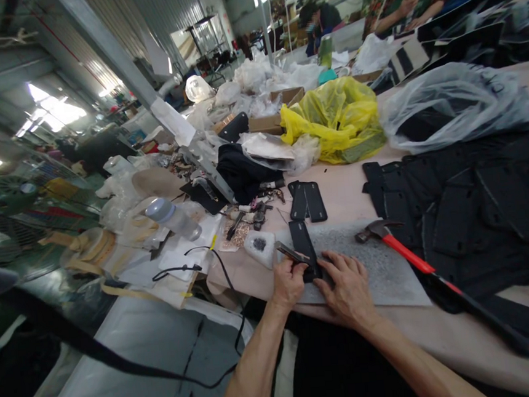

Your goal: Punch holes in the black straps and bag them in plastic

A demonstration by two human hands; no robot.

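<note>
Low centre of the frame, the left hand (289, 283) grips a metal tool (292, 251) over a black strip (302, 237) on the grey board (376, 266); the right hand (347, 282), fingers loosely spread, rests by the strip's edge; keeping the strip flat, and fingertips clear of the tool, should help.

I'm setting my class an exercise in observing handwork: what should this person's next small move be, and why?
Probably steadying the black strip with the right hand: its fingers lie by the strip's edge, while the left hand pinches a slim tool at the other side. The hammer lies unheld.
</note>
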